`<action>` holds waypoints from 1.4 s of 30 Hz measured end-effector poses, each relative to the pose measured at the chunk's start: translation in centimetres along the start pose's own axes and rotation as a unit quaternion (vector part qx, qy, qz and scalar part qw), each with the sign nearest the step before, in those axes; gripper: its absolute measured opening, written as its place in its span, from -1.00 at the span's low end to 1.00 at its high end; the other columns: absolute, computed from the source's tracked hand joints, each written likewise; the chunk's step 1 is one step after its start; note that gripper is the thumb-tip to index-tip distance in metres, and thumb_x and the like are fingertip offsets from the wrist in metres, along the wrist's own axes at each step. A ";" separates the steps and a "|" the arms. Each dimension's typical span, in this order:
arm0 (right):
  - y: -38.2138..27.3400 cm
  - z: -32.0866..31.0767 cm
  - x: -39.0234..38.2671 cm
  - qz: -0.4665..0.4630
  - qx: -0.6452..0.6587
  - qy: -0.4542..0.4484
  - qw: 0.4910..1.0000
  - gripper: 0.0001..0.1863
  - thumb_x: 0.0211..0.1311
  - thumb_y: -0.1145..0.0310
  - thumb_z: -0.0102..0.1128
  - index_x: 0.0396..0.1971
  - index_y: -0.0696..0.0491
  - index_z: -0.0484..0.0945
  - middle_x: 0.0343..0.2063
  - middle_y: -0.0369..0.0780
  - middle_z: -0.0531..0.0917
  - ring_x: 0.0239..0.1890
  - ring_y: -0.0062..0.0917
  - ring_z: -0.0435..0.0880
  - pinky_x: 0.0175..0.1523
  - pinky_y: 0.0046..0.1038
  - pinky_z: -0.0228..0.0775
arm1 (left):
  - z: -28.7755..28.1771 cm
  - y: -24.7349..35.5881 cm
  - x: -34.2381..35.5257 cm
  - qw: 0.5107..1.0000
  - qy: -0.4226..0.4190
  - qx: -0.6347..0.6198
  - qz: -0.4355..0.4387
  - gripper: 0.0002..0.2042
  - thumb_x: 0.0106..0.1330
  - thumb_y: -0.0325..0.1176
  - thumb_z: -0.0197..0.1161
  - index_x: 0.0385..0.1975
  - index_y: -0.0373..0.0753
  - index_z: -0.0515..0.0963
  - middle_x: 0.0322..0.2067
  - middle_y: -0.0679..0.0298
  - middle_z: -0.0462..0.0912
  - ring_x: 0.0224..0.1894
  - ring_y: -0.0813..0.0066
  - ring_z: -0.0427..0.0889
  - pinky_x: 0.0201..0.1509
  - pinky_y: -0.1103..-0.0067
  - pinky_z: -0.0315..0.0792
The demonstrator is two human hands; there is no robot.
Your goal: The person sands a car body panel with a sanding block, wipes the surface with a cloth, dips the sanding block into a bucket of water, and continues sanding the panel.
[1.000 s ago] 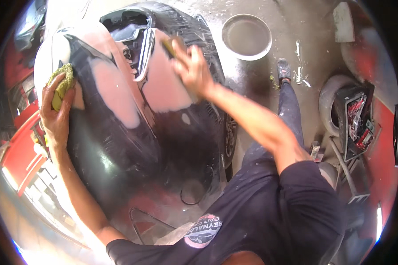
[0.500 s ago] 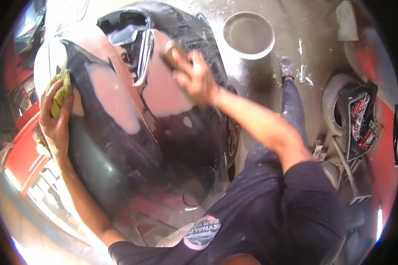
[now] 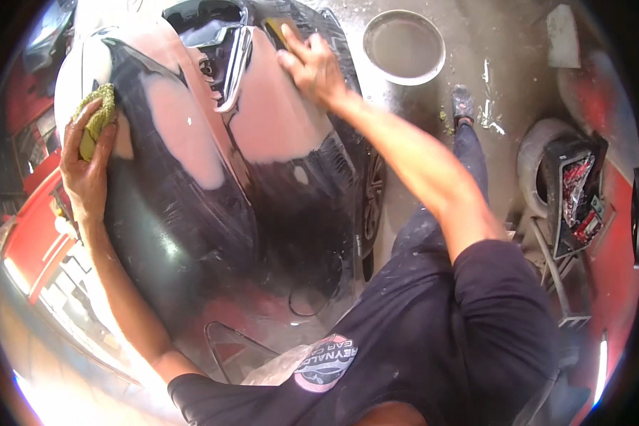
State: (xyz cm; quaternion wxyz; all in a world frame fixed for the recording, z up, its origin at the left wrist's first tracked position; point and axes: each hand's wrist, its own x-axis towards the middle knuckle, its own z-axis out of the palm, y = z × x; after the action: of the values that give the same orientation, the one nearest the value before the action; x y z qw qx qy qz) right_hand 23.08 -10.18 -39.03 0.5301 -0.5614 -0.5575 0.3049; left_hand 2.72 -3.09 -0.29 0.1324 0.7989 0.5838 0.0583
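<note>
Left hand (image 3: 86, 160): was wrapped around a rough yellow-green sponge (image 3: 96, 117) at the left side of a black car body (image 3: 177, 209) with pink patches (image 3: 182, 128). Right hand (image 3: 319, 73): gripped a flat yellow-brown block (image 3: 276, 30) at the rightmost patch's far edge. Round pale-rimmed grey basin (image 3: 405, 82): stood on the floor (image 3: 412, 138).

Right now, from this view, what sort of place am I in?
Probably a car body repair workshop: a black car body with dull pink, filler-like patches is in front of you, and what looks like a loose tire sits off to the right.
</note>
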 end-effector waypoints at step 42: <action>-1.6 -0.5 4.9 0.017 0.024 0.014 0.999 -0.37 0.42 0.04 0.22 0.40 0.04 0.54 -0.18 0.15 0.54 -0.10 -0.03 0.52 0.02 -0.09 0.47 | 0.1 0.3 0.4 0.998 -0.022 0.056 0.023 -0.59 0.42 -0.44 0.39 0.26 -0.19 0.63 0.19 0.19 0.66 0.29 0.36 0.58 0.43 0.45 0.39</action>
State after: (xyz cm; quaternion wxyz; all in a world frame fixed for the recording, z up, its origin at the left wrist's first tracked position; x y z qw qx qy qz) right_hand 24.06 -5.93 -36.20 0.5463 -0.5620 -0.5328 0.3189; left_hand 3.19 -2.84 -0.35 0.0986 0.8192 0.5648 0.0112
